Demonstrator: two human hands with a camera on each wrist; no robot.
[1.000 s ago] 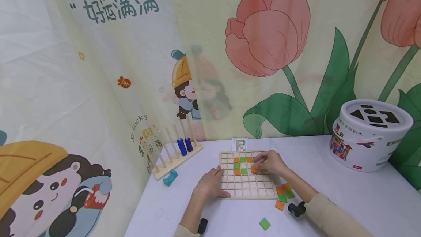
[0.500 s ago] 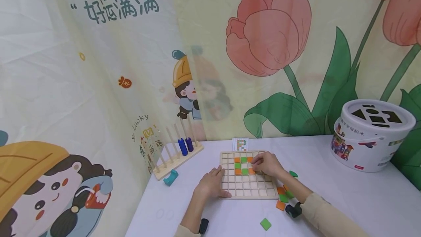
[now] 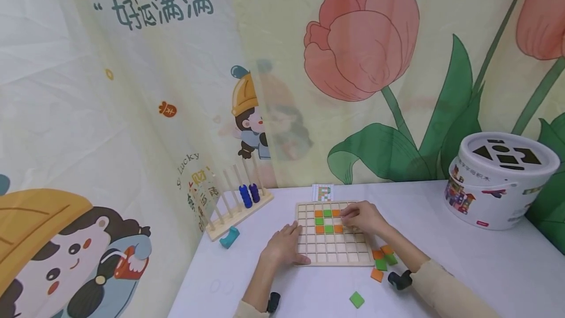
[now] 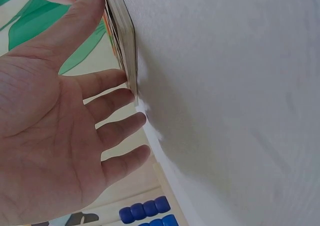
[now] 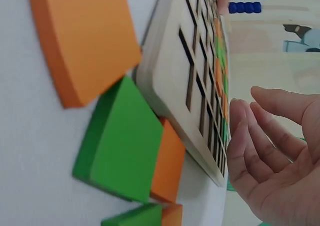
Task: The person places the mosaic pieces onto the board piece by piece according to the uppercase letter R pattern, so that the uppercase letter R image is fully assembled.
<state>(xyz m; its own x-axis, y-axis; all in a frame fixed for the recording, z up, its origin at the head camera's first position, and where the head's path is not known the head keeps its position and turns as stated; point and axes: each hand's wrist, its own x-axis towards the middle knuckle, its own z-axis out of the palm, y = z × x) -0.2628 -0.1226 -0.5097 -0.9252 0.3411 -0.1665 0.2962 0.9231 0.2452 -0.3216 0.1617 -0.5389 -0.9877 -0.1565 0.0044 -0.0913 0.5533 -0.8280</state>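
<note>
A wooden grid board (image 3: 331,258) lies on the table, with several orange and green square tiles (image 3: 327,229) set in its upper cells. My left hand (image 3: 283,246) steadies the board's left side, thumb at the near corner; in the left wrist view its fingers (image 4: 117,97) are spread along the edge. Over the board's upper right is my right hand (image 3: 365,217), beside an orange tile (image 3: 338,229) that sits in a cell. Its thumb and fingertips are slightly apart in the right wrist view, and nothing shows between them. Part of the board is hidden beneath this hand.
Loose orange and green tiles (image 3: 381,264) lie by the board's near right corner, one green tile (image 3: 357,300) nearer me. A pattern card (image 3: 323,192) sits behind the board. Left stands a peg rack (image 3: 240,216) with blue beads and a teal piece (image 3: 229,237); right, a white bucket (image 3: 494,200).
My right hand has set the orange tile it held down into a cell and let go of it. It has since drawn back slightly to the right. My left hand has stayed put.
</note>
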